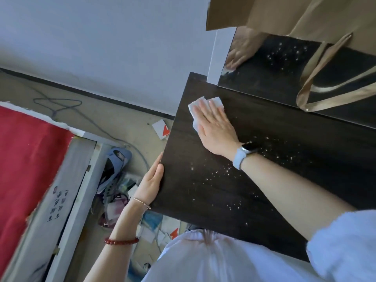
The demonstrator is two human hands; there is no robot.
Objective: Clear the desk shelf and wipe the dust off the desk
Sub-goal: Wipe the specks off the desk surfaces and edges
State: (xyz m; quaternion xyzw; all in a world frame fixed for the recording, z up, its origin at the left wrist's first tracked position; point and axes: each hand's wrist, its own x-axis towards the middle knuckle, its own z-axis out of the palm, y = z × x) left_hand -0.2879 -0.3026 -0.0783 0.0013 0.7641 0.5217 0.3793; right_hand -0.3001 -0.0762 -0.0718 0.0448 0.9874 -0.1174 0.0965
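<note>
Here right hand (216,129) presses tissue (195,110) near desk (203,190) corner.

One head-worn view looks steeply down, close over the dark desk (234,180).

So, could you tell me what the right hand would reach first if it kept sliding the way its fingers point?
The right hand, flat on the white tissue, points toward the desk's far left corner. Nothing stands there, so probably just the desk edge.
</note>
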